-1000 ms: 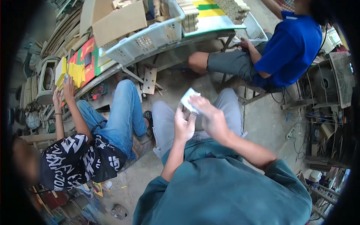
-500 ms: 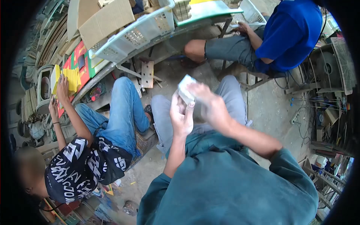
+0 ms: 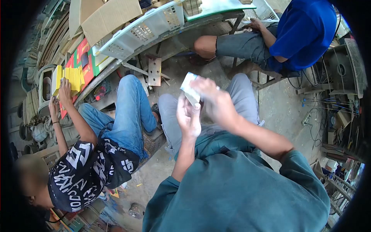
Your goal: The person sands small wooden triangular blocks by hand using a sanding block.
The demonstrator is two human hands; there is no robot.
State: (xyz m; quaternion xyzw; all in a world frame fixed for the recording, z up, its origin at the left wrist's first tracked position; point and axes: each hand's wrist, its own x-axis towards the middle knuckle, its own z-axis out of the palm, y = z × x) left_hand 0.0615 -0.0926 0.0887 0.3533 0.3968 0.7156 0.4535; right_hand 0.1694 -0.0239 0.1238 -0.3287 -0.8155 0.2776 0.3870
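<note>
Above my lap, my left hand is closed around a small pale block, thumb on its near side. The block's upper end is white with a light blue tint, and it tilts up to the left. Smeared by motion, my right hand overlaps the block's right side, its fingers bent toward it. Whitish dust covers the left palm and fingers. Any small thing under the right fingers is hidden by the blur.
On my left sits a person in a patterned black shirt, hands on yellow strips. Another person in a blue shirt sits ahead to the right. A white plastic basket and cardboard box stand on the bench ahead.
The block stays in my left hand while my right hand keeps moving across its right side. The view has shifted slightly.
</note>
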